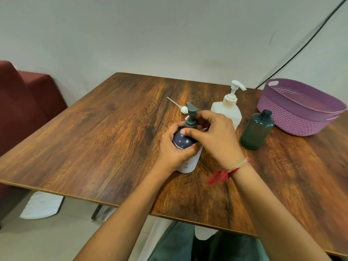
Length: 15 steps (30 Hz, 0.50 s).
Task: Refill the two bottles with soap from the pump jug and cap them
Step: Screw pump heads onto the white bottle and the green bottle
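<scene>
A white bottle with a dark blue shoulder (183,143) stands near the table's middle. My left hand (174,150) grips its body. My right hand (214,135) curls round the collar of the dark green pump cap (191,115) sitting on the bottle's neck. Behind my right hand stands the translucent white pump jug (227,108) with its white pump head up. To the right, a dark green bottle (257,129) stands upright with an open neck and no cap. A white pump cap with a long tube (180,107) lies on the table behind the held bottle.
A purple woven plastic basket (301,108) sits at the table's back right. The wooden table (113,132) stands by a wall, with a dark red seat (24,102) to the left. A black cable (305,44) runs down the wall.
</scene>
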Each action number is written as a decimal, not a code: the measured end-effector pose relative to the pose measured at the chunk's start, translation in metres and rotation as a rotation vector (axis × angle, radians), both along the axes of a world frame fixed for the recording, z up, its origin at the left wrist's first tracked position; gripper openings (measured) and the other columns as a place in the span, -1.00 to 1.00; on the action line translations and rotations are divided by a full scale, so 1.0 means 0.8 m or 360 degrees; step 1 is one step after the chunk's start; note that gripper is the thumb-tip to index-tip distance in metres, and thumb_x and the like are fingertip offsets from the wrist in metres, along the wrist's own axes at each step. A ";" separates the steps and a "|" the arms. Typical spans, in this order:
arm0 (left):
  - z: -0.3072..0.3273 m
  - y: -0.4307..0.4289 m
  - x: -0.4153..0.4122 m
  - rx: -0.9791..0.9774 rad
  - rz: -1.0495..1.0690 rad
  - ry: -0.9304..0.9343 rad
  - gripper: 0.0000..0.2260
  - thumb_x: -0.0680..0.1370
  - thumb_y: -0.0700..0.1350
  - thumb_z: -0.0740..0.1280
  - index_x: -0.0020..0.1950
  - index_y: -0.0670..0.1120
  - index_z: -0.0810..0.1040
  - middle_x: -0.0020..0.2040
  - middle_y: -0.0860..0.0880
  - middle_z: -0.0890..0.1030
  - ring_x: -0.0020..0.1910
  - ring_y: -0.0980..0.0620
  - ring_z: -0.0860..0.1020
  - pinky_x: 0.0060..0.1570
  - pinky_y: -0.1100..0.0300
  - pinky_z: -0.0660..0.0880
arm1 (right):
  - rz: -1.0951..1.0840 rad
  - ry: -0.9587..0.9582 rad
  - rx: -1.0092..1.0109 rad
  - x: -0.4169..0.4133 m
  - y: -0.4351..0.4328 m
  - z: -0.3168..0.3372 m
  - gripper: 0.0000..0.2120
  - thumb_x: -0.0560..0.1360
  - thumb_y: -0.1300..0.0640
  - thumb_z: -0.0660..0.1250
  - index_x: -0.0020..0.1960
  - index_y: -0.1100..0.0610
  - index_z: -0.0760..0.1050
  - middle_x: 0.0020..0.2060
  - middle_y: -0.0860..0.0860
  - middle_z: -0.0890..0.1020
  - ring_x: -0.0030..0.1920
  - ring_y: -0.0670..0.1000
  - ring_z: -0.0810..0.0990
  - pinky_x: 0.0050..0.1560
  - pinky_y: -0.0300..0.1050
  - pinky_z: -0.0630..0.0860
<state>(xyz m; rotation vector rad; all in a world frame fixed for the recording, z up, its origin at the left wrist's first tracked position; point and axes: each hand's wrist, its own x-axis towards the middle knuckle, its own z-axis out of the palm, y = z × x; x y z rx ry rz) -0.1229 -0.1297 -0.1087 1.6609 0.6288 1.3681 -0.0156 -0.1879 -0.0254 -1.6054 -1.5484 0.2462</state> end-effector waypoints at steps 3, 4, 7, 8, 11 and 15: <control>0.001 -0.002 0.001 -0.0011 0.0022 0.0017 -0.49 0.27 -0.01 0.47 0.13 -0.23 0.50 0.03 -0.13 0.60 0.02 -0.04 0.59 0.02 0.04 0.54 | 0.0036 -0.0140 -0.0006 0.002 0.003 0.004 -0.72 0.35 0.04 0.50 0.01 0.12 0.63 -0.17 -0.01 0.67 -0.13 -0.08 0.61 -0.10 -0.18 0.53; 0.000 -0.003 0.001 -0.0008 0.0024 0.0024 -0.49 0.28 0.00 0.47 0.13 -0.22 0.50 0.03 -0.12 0.59 0.01 -0.03 0.59 0.01 0.06 0.54 | 0.0100 -0.0126 -0.0038 0.006 0.004 0.005 -0.74 0.36 0.08 0.49 0.02 0.13 0.63 -0.16 0.00 0.68 -0.12 -0.08 0.62 -0.09 -0.18 0.53; -0.002 -0.001 0.000 -0.0012 0.0026 0.0063 -0.48 0.27 0.04 0.48 0.12 -0.19 0.50 0.03 -0.07 0.58 0.01 0.03 0.58 0.00 0.16 0.51 | 0.0392 0.0083 -0.0106 0.020 0.007 0.014 -0.73 0.39 0.24 0.47 0.08 0.18 0.61 -0.06 0.04 0.69 0.00 -0.06 0.64 0.08 -0.13 0.56; -0.003 0.000 -0.001 -0.0022 0.0033 0.0078 -0.46 0.26 0.06 0.48 0.12 -0.19 0.50 0.03 -0.05 0.58 0.01 0.04 0.58 0.00 0.19 0.50 | 0.0486 0.0175 -0.0119 0.024 0.007 0.019 -0.72 0.39 0.29 0.46 0.10 0.20 0.59 -0.02 0.06 0.68 0.04 -0.05 0.64 0.13 -0.11 0.55; -0.003 0.003 -0.001 -0.0032 0.0051 0.0104 -0.42 0.25 0.10 0.48 0.14 -0.20 0.49 0.04 -0.09 0.57 0.02 0.01 0.57 0.01 0.12 0.52 | 0.0574 0.0203 -0.0142 0.031 0.013 0.034 -0.70 0.37 0.32 0.47 0.09 0.20 0.59 -0.01 0.06 0.68 0.04 -0.05 0.65 0.14 -0.11 0.56; -0.004 0.001 -0.001 -0.0022 0.0024 0.0038 -0.45 0.26 0.04 0.48 0.15 -0.22 0.49 0.05 -0.09 0.59 0.04 -0.01 0.58 0.05 0.06 0.54 | 0.0358 0.0063 -0.0137 0.021 0.012 0.015 -0.77 0.30 0.17 0.55 -0.07 0.04 0.62 -0.18 -0.13 0.67 -0.13 -0.22 0.64 -0.05 -0.30 0.54</control>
